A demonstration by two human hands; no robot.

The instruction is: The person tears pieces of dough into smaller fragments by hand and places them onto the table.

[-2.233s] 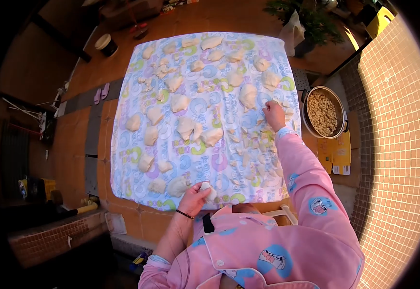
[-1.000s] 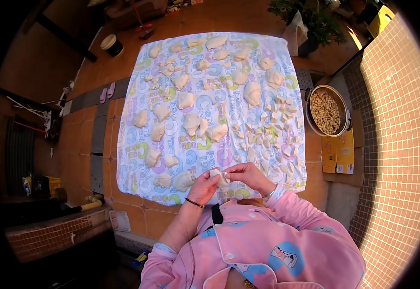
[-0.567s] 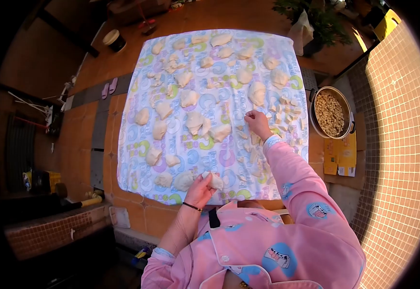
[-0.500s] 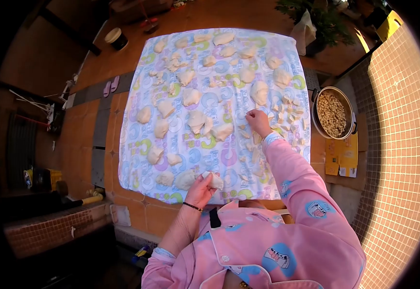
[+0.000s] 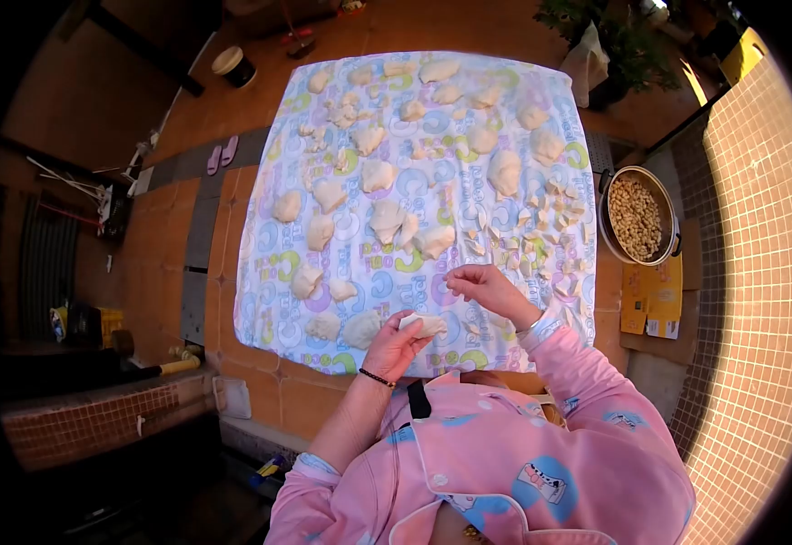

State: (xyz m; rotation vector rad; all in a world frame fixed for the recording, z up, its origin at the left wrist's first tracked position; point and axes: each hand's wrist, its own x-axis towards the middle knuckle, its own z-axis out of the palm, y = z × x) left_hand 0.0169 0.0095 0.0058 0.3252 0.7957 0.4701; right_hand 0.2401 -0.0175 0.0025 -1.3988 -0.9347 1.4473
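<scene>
My left hand (image 5: 392, 347) grips a pale white lump (image 5: 429, 325) near the front edge of the cloth, its fingers wrapped round one end. To the right of it, my right hand (image 5: 489, 289) hovers over the cloth with fingers curled together. Whether anything sits in that pinch is too small to make out. Many similar whitish lumps lie spread about, among them a large one (image 5: 385, 221) near the middle and another (image 5: 433, 241) just beyond my right hand. Small broken flakes (image 5: 555, 213) are scattered along the right side.
A patterned white cloth (image 5: 269, 300) covers the table. Right of it stands a pot (image 5: 635, 218) full of small beige pieces, beside yellow cardboard (image 5: 650, 295). Pink slippers (image 5: 222, 154) and a bucket (image 5: 232, 66) are on the floor at the left. A tiled wall (image 5: 759, 272) borders the right.
My right hand has drawn back from the scattered flakes toward my left hand. The left hand still holds the lump. The whole view has shifted slightly.
</scene>
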